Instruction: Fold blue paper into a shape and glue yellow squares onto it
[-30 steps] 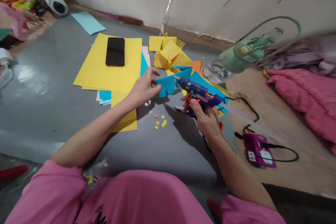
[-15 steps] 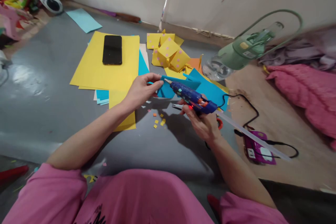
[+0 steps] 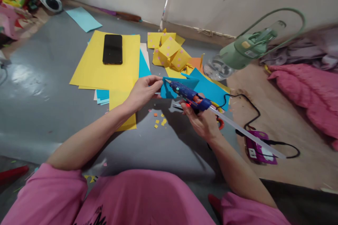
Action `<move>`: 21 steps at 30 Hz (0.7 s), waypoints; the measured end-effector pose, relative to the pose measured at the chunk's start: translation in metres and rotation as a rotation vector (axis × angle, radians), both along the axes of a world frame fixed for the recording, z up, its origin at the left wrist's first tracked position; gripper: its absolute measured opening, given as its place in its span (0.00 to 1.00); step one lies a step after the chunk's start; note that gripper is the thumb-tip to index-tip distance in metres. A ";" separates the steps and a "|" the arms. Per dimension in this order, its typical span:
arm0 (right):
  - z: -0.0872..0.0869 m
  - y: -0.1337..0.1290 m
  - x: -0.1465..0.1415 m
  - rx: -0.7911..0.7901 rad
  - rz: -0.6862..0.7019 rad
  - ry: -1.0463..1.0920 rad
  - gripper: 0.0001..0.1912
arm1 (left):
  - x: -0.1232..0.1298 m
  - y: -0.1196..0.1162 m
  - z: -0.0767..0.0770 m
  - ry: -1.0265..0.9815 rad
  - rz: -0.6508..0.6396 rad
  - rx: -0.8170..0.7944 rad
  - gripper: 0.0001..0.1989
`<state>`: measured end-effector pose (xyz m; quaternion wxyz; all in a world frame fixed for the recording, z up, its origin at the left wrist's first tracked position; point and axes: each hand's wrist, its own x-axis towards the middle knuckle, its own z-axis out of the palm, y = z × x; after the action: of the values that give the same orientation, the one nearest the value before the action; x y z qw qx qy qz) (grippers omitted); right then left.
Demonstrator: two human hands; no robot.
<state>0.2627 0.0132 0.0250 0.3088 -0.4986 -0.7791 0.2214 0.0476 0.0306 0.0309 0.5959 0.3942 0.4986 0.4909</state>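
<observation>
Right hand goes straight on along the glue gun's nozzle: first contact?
Looks like the folded blue paper pinched in the left hand, right at the nozzle; whether they touch is unclear from this view.

Grey tbl (image 3: pixel 52 105) holds paper stack (image 3: pixel 87 68), lt-blue sheet (image 3: pixel 83 19) & ylw scraps (image 3: pixel 164 121).

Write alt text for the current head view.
A person's right hand points a dark-blue plastic glue gun at folded bright-blue paper held in the left hand. At left, a black rectangular phone lies on yellow paper sheets.
</observation>
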 end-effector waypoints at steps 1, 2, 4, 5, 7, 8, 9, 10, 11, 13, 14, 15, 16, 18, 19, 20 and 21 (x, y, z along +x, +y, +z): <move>0.000 0.000 0.000 -0.009 -0.010 -0.012 0.21 | 0.000 0.000 -0.001 0.004 0.000 0.003 0.06; 0.000 0.000 0.001 -0.017 -0.025 -0.016 0.22 | 0.000 0.000 -0.002 0.007 0.000 0.007 0.06; 0.000 0.000 0.000 -0.028 -0.032 -0.017 0.22 | 0.000 0.000 -0.003 0.012 0.000 0.010 0.06; 0.001 0.000 0.000 -0.025 -0.030 -0.011 0.21 | 0.001 0.000 -0.004 0.012 -0.001 0.010 0.06; 0.001 0.000 -0.001 -0.018 -0.018 0.004 0.21 | 0.001 0.000 -0.004 0.015 -0.001 0.008 0.06; 0.001 0.001 0.000 -0.016 -0.013 0.009 0.21 | 0.001 0.000 -0.004 0.016 -0.004 0.006 0.06; 0.000 0.001 0.000 -0.016 -0.007 0.012 0.21 | 0.001 0.000 -0.004 0.016 -0.006 0.004 0.06; -0.001 0.001 0.001 -0.019 -0.008 0.018 0.21 | 0.001 0.000 -0.003 0.014 -0.009 0.004 0.06; -0.002 0.001 0.002 -0.026 -0.010 0.020 0.21 | 0.001 -0.001 -0.003 0.012 -0.009 0.004 0.06; -0.003 0.001 0.002 -0.044 -0.020 0.020 0.20 | 0.001 -0.001 -0.003 0.008 -0.008 0.007 0.06; -0.003 0.001 0.002 -0.050 -0.023 0.025 0.20 | 0.001 0.000 -0.003 0.006 -0.005 0.010 0.06; -0.003 0.001 0.001 -0.051 -0.022 0.034 0.19 | 0.001 0.000 -0.003 0.005 -0.002 0.011 0.06; -0.002 0.001 0.000 -0.051 -0.018 0.048 0.20 | 0.001 0.000 -0.004 0.004 0.000 0.011 0.06; 0.000 0.001 -0.002 -0.048 -0.011 0.079 0.20 | 0.001 0.001 -0.005 -0.001 0.000 0.009 0.05; 0.000 0.001 -0.003 -0.047 -0.010 0.091 0.20 | 0.001 0.001 -0.005 -0.004 -0.001 0.010 0.05; 0.001 0.001 -0.004 -0.052 -0.013 0.103 0.20 | 0.001 0.001 -0.006 -0.008 -0.004 0.010 0.06; 0.001 0.002 -0.004 -0.061 -0.015 0.110 0.20 | 0.001 0.002 -0.006 -0.010 -0.010 0.011 0.06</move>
<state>0.2585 0.0149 0.0257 0.3372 -0.5007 -0.7502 0.2698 0.0487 0.0322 0.0245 0.5986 0.3976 0.4910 0.4925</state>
